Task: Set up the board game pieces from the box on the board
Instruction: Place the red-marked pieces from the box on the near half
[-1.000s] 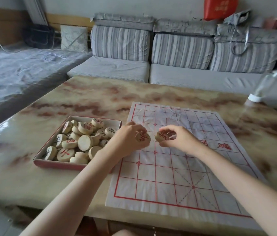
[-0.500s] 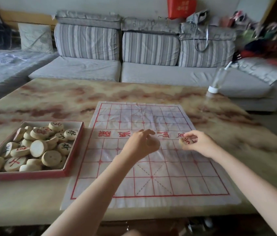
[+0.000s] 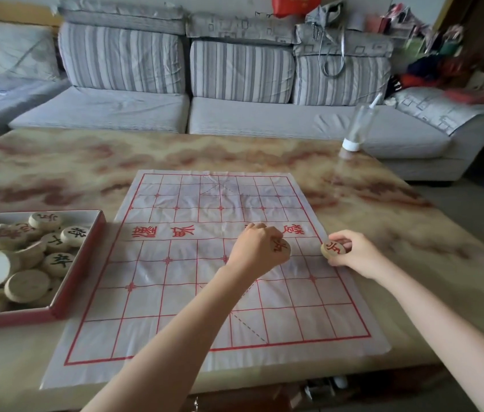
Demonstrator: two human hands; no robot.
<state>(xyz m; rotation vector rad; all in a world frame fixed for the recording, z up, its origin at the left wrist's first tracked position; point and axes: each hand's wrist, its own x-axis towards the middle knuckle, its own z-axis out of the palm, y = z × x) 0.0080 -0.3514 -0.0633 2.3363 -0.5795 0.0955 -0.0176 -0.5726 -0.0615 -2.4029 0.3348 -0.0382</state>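
Note:
A white sheet board (image 3: 175,292) with a red grid lies flat on the marble table. No pieces stand on it. My left hand (image 3: 257,249) hovers over the board's right half and grips a round wooden piece with a red character (image 3: 280,246). My right hand (image 3: 353,252) is at the board's right edge and pinches a second red-marked piece (image 3: 333,248) low over the sheet. A red-rimmed box (image 3: 80,263) at the left holds several wooden pieces (image 3: 26,285), some red-marked, some black-marked.
A clear plastic bottle (image 3: 358,129) stands upside down on its white cap at the table's far right. A striped grey sofa (image 3: 234,84) runs behind the table. The table's front edge (image 3: 234,385) is close under my arms.
Both hands moved right across the board with their pieces. The right hand went from the board's middle to its right edge. The camera view swung right, so the box slid to the left.

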